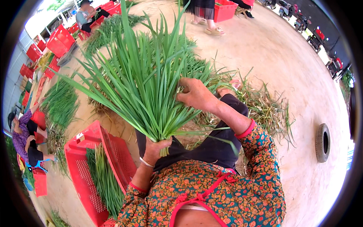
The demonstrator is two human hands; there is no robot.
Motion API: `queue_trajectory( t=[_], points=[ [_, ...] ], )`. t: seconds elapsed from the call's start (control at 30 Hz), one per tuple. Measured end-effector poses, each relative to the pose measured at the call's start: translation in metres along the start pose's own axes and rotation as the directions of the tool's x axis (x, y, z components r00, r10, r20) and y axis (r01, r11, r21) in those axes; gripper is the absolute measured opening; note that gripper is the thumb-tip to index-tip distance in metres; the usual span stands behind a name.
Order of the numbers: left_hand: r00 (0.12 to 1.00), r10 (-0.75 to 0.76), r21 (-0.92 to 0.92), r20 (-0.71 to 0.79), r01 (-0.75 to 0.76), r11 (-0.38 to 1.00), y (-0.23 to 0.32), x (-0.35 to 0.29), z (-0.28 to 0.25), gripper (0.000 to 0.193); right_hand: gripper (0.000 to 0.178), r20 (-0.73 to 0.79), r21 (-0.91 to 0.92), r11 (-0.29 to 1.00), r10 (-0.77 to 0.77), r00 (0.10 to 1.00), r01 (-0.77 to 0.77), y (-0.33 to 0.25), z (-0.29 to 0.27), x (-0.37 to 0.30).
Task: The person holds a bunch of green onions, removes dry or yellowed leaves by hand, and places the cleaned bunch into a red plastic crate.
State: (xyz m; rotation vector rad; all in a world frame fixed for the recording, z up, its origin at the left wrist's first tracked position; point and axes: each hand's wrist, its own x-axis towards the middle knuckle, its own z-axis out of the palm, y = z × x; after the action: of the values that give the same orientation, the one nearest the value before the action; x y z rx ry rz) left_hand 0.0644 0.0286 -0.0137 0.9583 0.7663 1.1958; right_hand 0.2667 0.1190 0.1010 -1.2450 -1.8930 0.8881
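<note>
A fat bunch of long green chive-like leaves (140, 79) is gripped at its stem end by the left hand (155, 148), fingers closed tight round the base just above the lap, so the blades fan up and outward. The right hand (194, 94) is dug into the leaves partway up the right side of the bunch, fingers curled in among them as if strays are being picked out; what exactly is pinched can't be made out. So a decent bundle looks gathered already but not tied, no band is seen on it. Just left of the knees, a red plastic crate (81, 166) is only partly filled with a row of finished greens. Loose leaves and trimmings (261, 106) are scattered on the concrete beyond, and more heaps (62, 102) lie waiting further left, so plenty looks left.
</note>
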Motion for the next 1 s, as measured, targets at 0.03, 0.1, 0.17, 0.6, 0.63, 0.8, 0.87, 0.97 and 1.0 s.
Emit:
queue_trajectory(
  t=[0.03, 0.1, 0.17, 0.6, 0.63, 0.8, 0.87, 0.97, 1.0],
  points=[
    [1.000, -0.016, 0.030, 0.004, 0.016, 0.999, -0.001, 0.000, -0.002, 0.036, 0.025, 0.059, 0.069, 0.994, 0.083, 0.995, -0.087, 0.000, 0.000, 0.001],
    [0.998, -0.060, 0.050, 0.011, 0.060, 0.997, 0.000, 0.000, -0.001, 0.036, 0.019, -0.052, -0.041, 0.997, -0.067, 0.996, 0.065, 0.015, 0.010, 0.001],
    [0.995, -0.104, 0.032, 0.007, 0.104, 0.994, 0.006, 0.000, 0.002, 0.037, 0.010, -0.220, -0.373, 0.897, -0.334, 0.917, 0.237, 0.028, 0.016, -0.002],
    [0.981, -0.176, -0.154, 0.078, 0.187, 0.970, 0.001, -0.013, -0.013, 0.042, 0.020, -0.631, -0.509, 0.850, -0.260, 0.731, -0.137, 0.104, -0.143, -0.019],
    [0.980, -0.181, -0.139, 0.081, 0.191, 0.972, 0.002, -0.013, -0.013, 0.041, 0.020, -0.606, -0.227, 0.974, -0.117, 0.787, -0.030, 0.079, -0.129, -0.018],
    [0.980, -0.186, -0.060, 0.072, 0.190, 0.980, 0.008, -0.016, -0.012, 0.039, 0.021, -0.200, -0.030, 0.998, -0.055, 0.978, 0.050, -0.013, -0.064, -0.015],
    [0.980, -0.193, 0.002, 0.046, 0.193, 0.981, 0.016, -0.019, -0.006, 0.038, 0.029, -0.094, -0.065, 0.995, -0.081, 0.992, 0.075, -0.015, -0.051, -0.002],
    [0.977, -0.193, -0.037, 0.087, 0.197, 0.980, 0.013, -0.017, -0.009, 0.039, 0.032, 0.054, -0.020, 0.998, -0.057, 0.997, 0.058, -0.016, -0.036, 0.010],
    [0.978, -0.191, -0.040, 0.088, 0.195, 0.980, 0.009, -0.019, -0.010, 0.040, 0.033, 0.125, -0.011, 0.999, -0.036, 0.992, 0.038, -0.019, -0.032, 0.010]
  ],
)
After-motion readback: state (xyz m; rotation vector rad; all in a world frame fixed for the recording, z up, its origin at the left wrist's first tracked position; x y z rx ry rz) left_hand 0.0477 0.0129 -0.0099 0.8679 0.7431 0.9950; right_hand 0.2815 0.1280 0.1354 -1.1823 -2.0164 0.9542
